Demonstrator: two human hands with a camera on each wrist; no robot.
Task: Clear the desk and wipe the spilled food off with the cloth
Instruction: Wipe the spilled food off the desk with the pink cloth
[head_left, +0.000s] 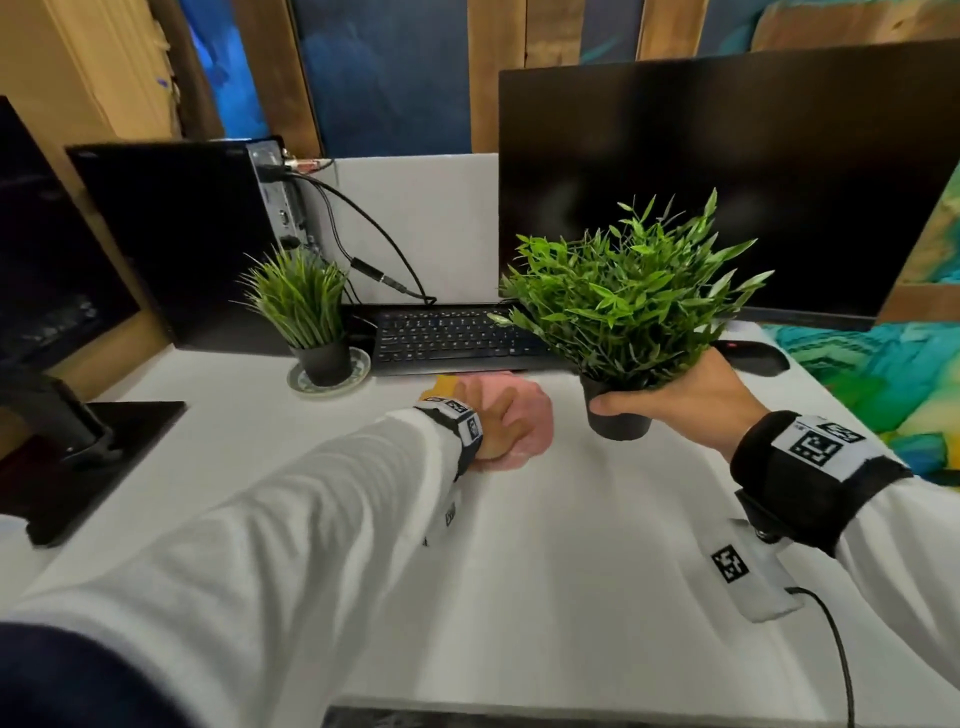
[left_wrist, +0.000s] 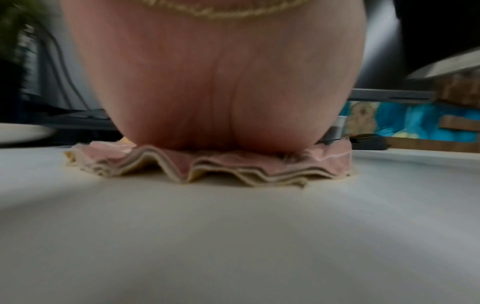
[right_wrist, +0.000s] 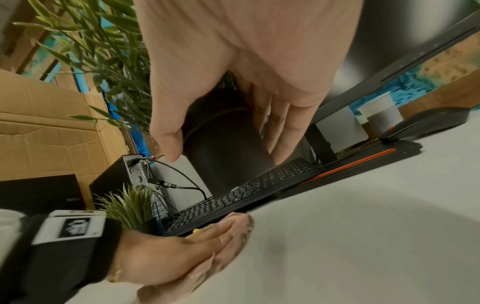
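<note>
Left hand (head_left: 501, 423) sits mid-frame in the head view, palm flat and pressing down on the pink cloth (head_left: 524, 415), which lies bunched on the white desk (head_left: 545, 545) just below the keyboard (head_left: 447, 335). The left wrist view shows that cloth folded in ripples under the heel of the hand, flat against the surface.

Right hand (head_left: 691, 397), centre-right, has thumb and fingers curled round the black pot of the leafy plant (head_left: 621, 415), which is held upright and lifted clear of the desk, just right of the cloth and apart from it.

So here's the hinge: the cloth hand is the nearer one to any spill, and I'd judge the stretch of desk beneath the raised pot, to its right, is what opens up for wiping. No spilled food is plainly visible.

Further out, upper left of centre, a grassy plant (head_left: 306, 312) stands on a saucer (head_left: 358, 371); a dark monitor (head_left: 727, 182) fills the upper right.
</note>
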